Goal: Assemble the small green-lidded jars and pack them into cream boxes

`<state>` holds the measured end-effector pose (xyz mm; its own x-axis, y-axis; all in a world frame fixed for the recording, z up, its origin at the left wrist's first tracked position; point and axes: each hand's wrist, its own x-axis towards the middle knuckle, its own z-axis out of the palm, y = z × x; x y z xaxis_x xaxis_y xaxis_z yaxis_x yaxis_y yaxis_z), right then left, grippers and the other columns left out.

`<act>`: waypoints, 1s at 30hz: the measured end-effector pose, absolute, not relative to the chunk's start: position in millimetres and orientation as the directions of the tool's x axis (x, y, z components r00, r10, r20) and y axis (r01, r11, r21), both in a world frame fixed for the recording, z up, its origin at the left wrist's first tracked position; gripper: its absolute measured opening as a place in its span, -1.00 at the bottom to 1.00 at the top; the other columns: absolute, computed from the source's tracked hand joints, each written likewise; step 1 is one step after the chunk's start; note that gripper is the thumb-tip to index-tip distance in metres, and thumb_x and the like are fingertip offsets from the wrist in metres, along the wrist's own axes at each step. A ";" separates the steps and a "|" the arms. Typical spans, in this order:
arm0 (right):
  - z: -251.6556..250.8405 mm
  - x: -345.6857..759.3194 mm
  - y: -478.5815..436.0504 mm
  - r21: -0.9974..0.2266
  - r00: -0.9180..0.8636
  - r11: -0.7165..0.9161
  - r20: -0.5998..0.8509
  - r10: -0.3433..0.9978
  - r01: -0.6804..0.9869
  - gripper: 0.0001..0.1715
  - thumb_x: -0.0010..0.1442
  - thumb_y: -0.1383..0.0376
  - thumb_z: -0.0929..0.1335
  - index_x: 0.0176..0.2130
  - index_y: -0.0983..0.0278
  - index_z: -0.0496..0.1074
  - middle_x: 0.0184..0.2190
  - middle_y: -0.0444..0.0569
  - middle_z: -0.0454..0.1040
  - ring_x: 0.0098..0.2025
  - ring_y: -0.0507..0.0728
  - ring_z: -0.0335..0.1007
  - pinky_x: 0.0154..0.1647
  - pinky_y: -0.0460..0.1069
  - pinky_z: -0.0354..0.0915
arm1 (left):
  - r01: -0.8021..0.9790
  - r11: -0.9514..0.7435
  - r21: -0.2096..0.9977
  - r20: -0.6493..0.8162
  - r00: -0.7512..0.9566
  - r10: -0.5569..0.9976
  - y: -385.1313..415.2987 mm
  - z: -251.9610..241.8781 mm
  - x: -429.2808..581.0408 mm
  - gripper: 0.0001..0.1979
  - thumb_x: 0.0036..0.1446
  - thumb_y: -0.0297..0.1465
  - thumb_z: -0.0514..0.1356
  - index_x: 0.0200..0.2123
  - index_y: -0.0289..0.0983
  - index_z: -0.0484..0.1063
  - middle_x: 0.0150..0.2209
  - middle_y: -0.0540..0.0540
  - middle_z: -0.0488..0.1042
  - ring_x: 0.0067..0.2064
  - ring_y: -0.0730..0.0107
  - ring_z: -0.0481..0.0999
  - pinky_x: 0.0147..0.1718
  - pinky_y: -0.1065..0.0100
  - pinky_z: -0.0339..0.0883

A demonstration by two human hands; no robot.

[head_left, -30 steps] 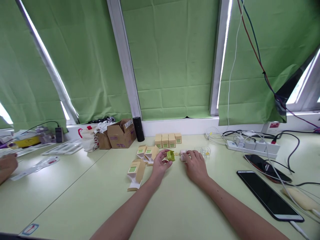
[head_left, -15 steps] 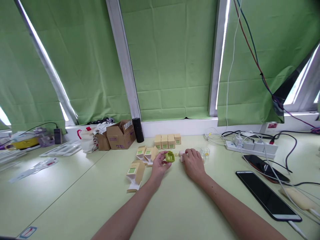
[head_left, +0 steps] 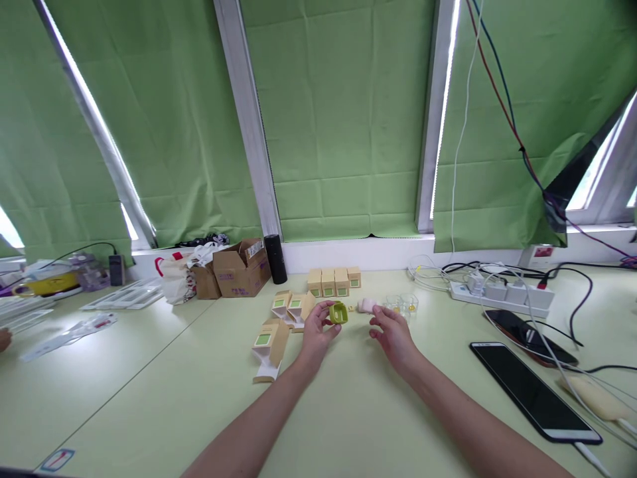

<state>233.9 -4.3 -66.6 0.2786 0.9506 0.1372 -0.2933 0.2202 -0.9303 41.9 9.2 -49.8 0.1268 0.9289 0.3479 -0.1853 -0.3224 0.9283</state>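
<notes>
My left hand (head_left: 317, 326) grips a small olive-green cup-like holder (head_left: 339, 313) by its side, its hollow facing me. To its right, my right hand (head_left: 392, 334) hovers low with fingers apart and nothing in them. A small pale pink piece (head_left: 367, 305) lies just beyond those fingertips; I cannot make out its kind. Beside it is a tiny yellowish piece (head_left: 351, 308). Small clear cups (head_left: 409, 303) with yellow bits inside stand behind my right hand. Opened cardboard boxes (head_left: 269, 342) with green labels lie left of my left hand.
Closed small boxes (head_left: 328, 282) stand in a row at the back. A brown carton (head_left: 241, 269) and a black cylinder (head_left: 275, 259) are behind to the left. A phone (head_left: 535, 390), cables and a power strip (head_left: 500, 297) occupy the right. Another person's hand (head_left: 4, 339) shows at the left edge.
My right hand has let go of the pale pink piece, drawn back slightly to the right, and opened. My left hand keeps the green holder in place. Another person's hand has appeared far left.
</notes>
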 end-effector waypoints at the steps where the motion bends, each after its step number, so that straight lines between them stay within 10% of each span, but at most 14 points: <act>1: -67.5 233.3 -7.4 -0.896 0.253 0.179 0.079 0.964 -0.406 -0.49 -0.03 -0.11 0.57 -0.29 0.21 0.58 -0.30 0.02 0.55 -0.36 0.14 0.39 -0.48 0.00 0.30 | -0.178 -0.326 0.928 0.351 0.131 0.927 9.3 -50.3 42.2 -0.48 -0.13 -0.44 0.43 -0.03 -0.21 0.45 -0.04 -0.18 0.62 -0.02 0.14 0.58 -0.13 0.28 0.32; 30: -48.1 226.7 -36.1 -0.805 0.026 0.160 0.177 0.984 -0.572 -0.45 -0.14 0.11 0.66 -0.18 0.17 0.52 -0.17 -0.06 0.53 -0.24 0.17 0.50 -0.33 0.04 0.41 | -0.152 -0.412 0.898 0.435 0.183 0.881 8.4 -53.5 44.2 -0.50 -0.09 -0.42 0.45 -0.02 -0.20 0.47 0.01 -0.20 0.59 0.09 0.06 0.54 -0.02 0.22 0.35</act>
